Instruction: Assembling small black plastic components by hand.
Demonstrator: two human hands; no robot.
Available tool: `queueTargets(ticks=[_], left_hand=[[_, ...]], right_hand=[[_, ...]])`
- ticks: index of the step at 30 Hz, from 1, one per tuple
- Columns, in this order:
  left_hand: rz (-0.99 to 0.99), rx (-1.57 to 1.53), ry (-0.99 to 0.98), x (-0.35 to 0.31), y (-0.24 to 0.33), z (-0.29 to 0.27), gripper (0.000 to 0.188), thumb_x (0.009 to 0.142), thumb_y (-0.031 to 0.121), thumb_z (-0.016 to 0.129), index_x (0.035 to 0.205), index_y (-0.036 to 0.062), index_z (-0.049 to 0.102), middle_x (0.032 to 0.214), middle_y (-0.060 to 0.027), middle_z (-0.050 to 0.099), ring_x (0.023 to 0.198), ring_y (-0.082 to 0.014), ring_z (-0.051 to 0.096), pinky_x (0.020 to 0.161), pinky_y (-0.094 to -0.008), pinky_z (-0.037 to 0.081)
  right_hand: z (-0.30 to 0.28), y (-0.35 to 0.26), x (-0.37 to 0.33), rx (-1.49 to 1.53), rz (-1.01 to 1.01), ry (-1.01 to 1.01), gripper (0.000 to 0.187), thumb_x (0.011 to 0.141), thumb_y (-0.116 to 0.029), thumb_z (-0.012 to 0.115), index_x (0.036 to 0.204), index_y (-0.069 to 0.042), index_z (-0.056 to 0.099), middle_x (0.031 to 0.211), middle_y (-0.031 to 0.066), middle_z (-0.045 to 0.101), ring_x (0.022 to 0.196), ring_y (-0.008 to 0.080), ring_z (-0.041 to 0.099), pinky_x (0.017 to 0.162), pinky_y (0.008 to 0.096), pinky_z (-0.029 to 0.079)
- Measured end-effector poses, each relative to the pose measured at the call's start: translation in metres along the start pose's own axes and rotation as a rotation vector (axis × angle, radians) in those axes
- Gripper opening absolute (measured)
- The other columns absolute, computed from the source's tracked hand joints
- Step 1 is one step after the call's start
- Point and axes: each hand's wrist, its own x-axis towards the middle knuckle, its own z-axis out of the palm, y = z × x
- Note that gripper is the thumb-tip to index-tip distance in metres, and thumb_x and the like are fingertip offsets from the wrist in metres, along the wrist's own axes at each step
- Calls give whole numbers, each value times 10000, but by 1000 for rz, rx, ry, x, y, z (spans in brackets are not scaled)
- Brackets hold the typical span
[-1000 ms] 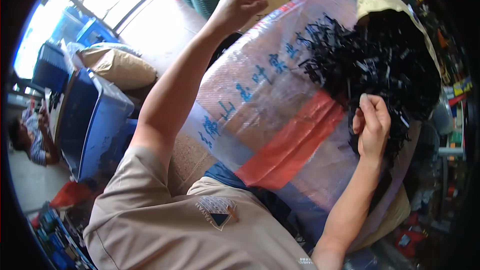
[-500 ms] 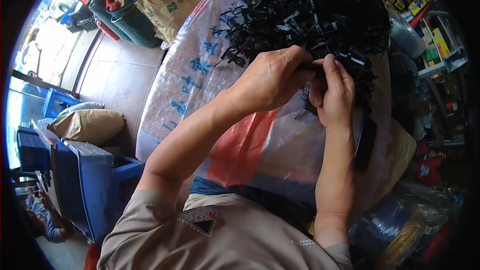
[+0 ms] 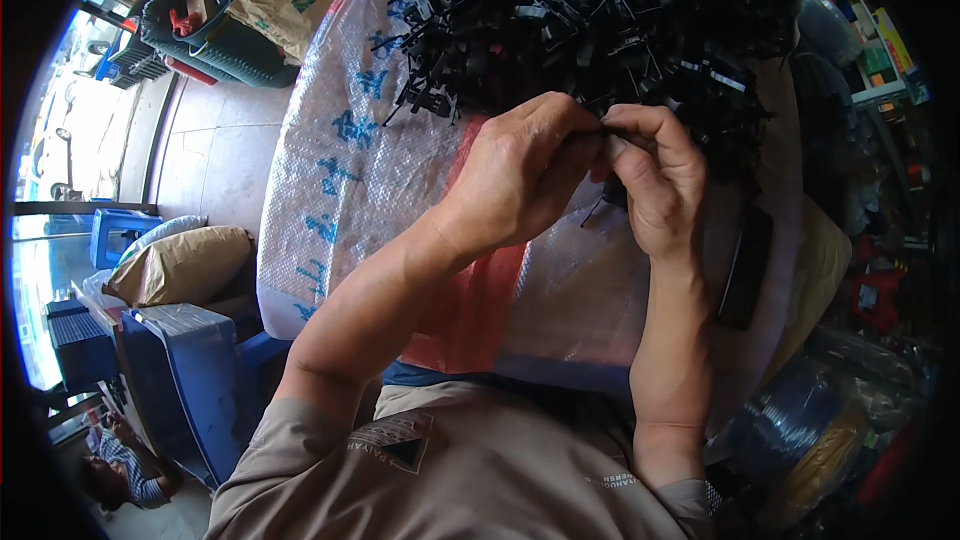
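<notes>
Leftmost, near the dark rim of the view, a co-worker in a striped top [image 3: 150, 485] sits low beside a blue bin [image 3: 200, 390], whose upper edge faces the person; above it a tan sack [image 3: 185, 265] lies on its side, with a blue stool [image 3: 120, 230] just beyond; pale floor [image 3: 215, 145] spreads from there to the woven sack, while a dark green basket [image 3: 235, 55] and a brown paper bag [image 3: 290, 5] stand along the top of that stretch; next comes the left edge of the white woven sack [image 3: 290, 240], curving down toward the person's waist, and a broad strip of its surface gives the left forearm room on the outer side; a red band [image 3: 460, 315] runs under that forearm; the left hand [image 3: 525, 175] is over the middle of the sack, its grip closed, thumb and fingers drawn in on a small dark piece [image 3: 603, 133] that is mostly hidden; the right hand [image 3: 658, 185] meets it there, its grip pinched at the same piece, thumb and forefinger nearly together; the black parts heap [image 3: 600, 30] crowds close above the fingertips, leaving more space toward the body; right of the right forearm a flat black bar [image 3: 747, 270] lies near the sack's right edge, and beyond that edge sits a plastic-wrapped bundle [image 3: 790, 440].
</notes>
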Motion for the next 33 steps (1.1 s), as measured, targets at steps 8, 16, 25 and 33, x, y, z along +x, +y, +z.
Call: queueTargets(ticks=[8, 16, 25, 33], left_hand=[[46, 41, 16, -3, 0, 0, 57, 829, -26, 591, 864, 7, 563, 762, -126, 582, 680, -275, 598, 589, -340, 478], [-675, -716, -232, 0, 8, -13, 258, 962, 159, 573, 1134, -33, 562, 825, -45, 611, 707, -99, 579, 632, -250, 487], [-290, -133, -408, -4, 9, -12, 373, 871, 97, 609, 1200, -65, 542, 960, -179, 675, 883, -215, 681, 769, -317, 528], [-286, -336, -328, -7, 6, -11, 275, 833, 160, 611, 1023, -37, 632, 801, -214, 653, 753, -347, 672, 683, -380, 518]], right_hand=[[-2, 10, 1, 34, -93, -16, 144, 863, 18, 573, 1004, -4, 593, 837, 7, 603, 688, 41, 527, 624, 192, 438], [-20, -13, -5, -91, 133, -135, 153, 908, -118, 644, 1005, -6, 607, 763, 7, 634, 611, 39, 507, 562, 173, 403], [-30, -36, -15, -163, 387, -246, 105, 904, -28, 581, 990, 24, 610, 775, 52, 652, 631, 75, 606, 580, 204, 489], [-25, -43, -17, -130, 373, -273, 106, 889, -26, 589, 980, 27, 601, 773, 49, 638, 633, 80, 605, 582, 217, 504]])
